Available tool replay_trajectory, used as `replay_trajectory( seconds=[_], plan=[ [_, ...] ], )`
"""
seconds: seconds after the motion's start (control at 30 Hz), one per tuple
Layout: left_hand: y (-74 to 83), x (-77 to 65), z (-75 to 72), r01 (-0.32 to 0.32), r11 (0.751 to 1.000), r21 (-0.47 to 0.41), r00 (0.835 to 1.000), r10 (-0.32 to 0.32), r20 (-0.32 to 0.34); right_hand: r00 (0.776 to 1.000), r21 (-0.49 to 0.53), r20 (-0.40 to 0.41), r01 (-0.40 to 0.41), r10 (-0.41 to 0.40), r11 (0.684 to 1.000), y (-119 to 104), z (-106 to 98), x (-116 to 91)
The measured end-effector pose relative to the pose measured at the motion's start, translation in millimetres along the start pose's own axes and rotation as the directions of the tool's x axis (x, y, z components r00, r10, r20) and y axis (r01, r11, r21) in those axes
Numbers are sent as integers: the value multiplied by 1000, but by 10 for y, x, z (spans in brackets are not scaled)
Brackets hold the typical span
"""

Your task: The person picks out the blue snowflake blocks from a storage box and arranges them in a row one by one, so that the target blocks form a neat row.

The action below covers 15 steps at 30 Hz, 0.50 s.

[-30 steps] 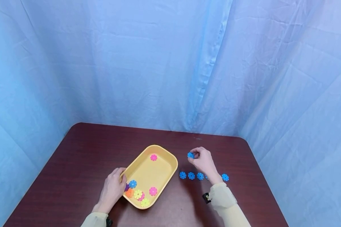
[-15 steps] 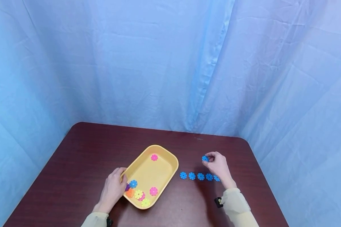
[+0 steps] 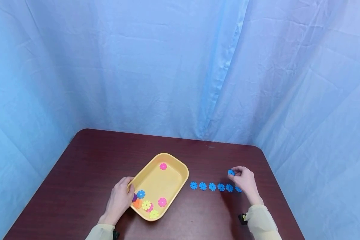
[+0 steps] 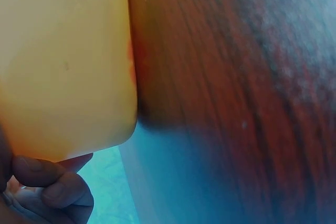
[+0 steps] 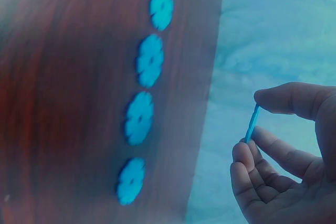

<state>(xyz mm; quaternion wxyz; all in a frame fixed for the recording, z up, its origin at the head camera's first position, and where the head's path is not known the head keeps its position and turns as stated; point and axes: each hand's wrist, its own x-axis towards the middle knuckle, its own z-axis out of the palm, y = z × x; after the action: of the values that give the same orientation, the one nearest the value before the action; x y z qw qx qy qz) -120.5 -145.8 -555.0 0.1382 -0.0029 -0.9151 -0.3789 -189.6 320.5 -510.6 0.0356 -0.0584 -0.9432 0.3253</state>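
Observation:
My right hand (image 3: pixel 245 181) pinches a blue snowflake disc (image 5: pixel 252 123) by its edge between thumb and fingers, raised above the table. Below and left of it runs a row of several blue discs (image 3: pixel 212 186) lying flat; the rightmost one is partly covered by the hand. My left hand (image 3: pixel 119 196) grips the left rim of a yellow tray (image 3: pixel 183 171). In the left wrist view its curled fingers (image 4: pixel 63 187) show at the tray's corner. Inside the tray lie a blue disc (image 3: pixel 141 194), pink discs (image 3: pixel 162 202), yellow discs (image 3: pixel 146 205), an orange disc (image 3: pixel 137 203) and a purple disc (image 3: pixel 134 198).
The dark red-brown table (image 3: pixel 108 150) has rounded far corners. Pale blue curtains (image 3: pixel 156 66) hang behind it and along both sides. The tray stands left of the disc row, its right wall near the row's first disc.
My right hand has moved rightward and slightly nearer along the row with the blue disc still pinched, uncovering more of the row. The left hand and tray have stayed in place.

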Motion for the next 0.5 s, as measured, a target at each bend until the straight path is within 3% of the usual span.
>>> replay_trajectory(
  seconds=[0.5],
  plan=[
    [14, 5, 1, 22, 1000, 2, 1000, -22, 14, 995, -1, -9, -103, 103, 995, 439, -142, -78]
  ],
)
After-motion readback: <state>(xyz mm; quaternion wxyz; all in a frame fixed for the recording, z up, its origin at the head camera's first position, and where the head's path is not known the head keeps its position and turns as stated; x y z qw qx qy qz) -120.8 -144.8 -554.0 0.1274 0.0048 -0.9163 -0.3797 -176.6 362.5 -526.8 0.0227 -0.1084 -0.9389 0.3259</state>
